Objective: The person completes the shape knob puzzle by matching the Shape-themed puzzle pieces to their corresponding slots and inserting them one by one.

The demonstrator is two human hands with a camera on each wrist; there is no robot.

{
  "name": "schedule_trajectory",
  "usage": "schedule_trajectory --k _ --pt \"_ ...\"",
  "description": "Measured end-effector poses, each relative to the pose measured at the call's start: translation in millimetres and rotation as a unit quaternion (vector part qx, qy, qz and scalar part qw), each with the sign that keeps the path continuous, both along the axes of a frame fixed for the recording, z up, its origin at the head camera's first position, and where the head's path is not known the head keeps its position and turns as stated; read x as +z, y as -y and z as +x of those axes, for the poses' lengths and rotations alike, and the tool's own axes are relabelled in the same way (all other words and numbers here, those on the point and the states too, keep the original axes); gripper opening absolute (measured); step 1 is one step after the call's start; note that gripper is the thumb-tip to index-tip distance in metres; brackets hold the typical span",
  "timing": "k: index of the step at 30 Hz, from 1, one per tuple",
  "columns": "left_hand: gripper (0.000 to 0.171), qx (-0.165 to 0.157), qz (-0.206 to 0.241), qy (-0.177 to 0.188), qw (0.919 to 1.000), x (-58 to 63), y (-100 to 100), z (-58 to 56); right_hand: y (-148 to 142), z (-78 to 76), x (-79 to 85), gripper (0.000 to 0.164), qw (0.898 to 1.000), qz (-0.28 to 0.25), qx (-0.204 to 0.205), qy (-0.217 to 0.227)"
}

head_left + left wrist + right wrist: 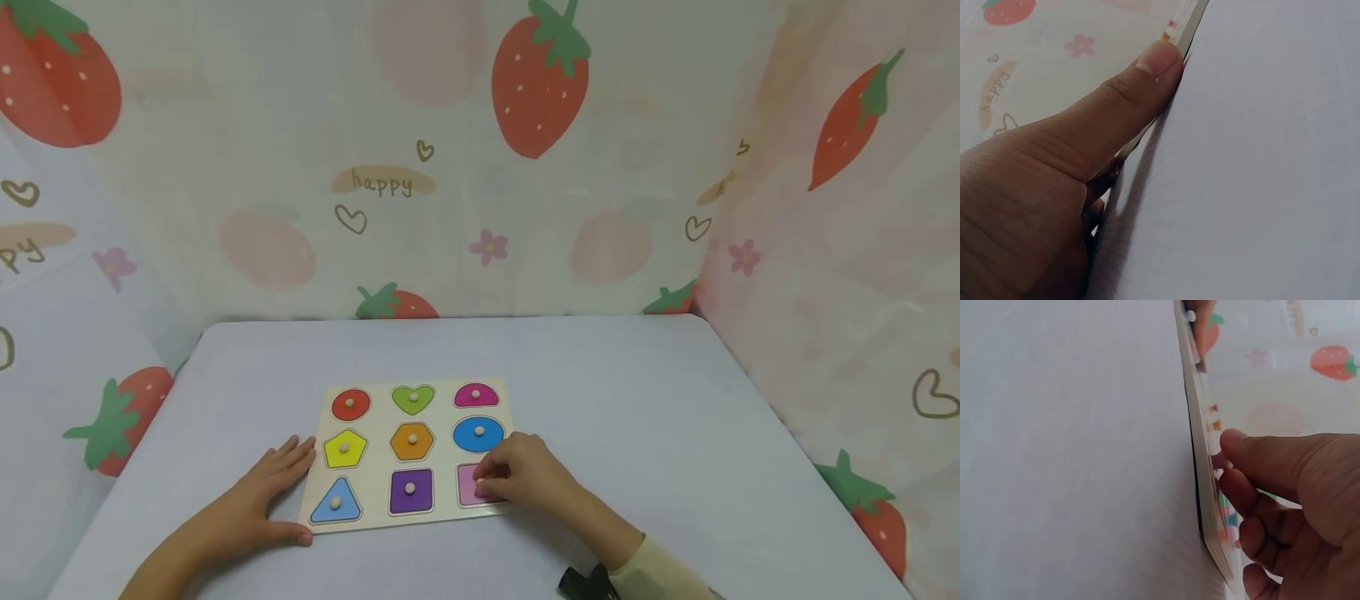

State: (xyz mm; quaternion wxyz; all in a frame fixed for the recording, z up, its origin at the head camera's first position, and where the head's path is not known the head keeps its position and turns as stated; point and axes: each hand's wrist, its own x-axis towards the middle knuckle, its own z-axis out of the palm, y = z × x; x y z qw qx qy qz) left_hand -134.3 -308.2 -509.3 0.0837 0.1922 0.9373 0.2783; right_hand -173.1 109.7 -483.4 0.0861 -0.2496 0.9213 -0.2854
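A wooden peg puzzle board [375, 481] lies on the table with colored shapes in its recesses, each visible one bearing a small round knob. At the near right corner, my right hand [531, 475] pinches the knob of the pink square piece [467, 486] between thumb and forefinger; the knob is mostly covered. From the wrist, that same right hand [1297, 494] shows its other fingers curled beside the board's edge [1200, 450]. My left hand [258, 500] rests along the board's left side, fingers extended, with its thumb [1129, 94] touching the near left corner.
Beside the pink piece sits a purple square [411, 502], and a blue oval [487, 434] lies behind it. A blue triangle [336, 510] is near the left thumb. White cloth covers the table [637, 400]; strawberry-print curtains [465, 167] stand behind and at both sides.
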Motion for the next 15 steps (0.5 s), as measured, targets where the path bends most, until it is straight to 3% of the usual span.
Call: schedule_trajectory --k 8,15 --pt "0.12 -0.008 -0.001 -0.016 0.9998 -2.9 2 0.3 -2 -4.9 7.0 0.021 0.997 0.042 0.039 -0.047" --pt "0.118 -0.025 0.009 -0.034 0.9991 -3.8 3 0.1 -16 -5.1 18.0 0.017 0.993 0.053 0.034 -0.103"
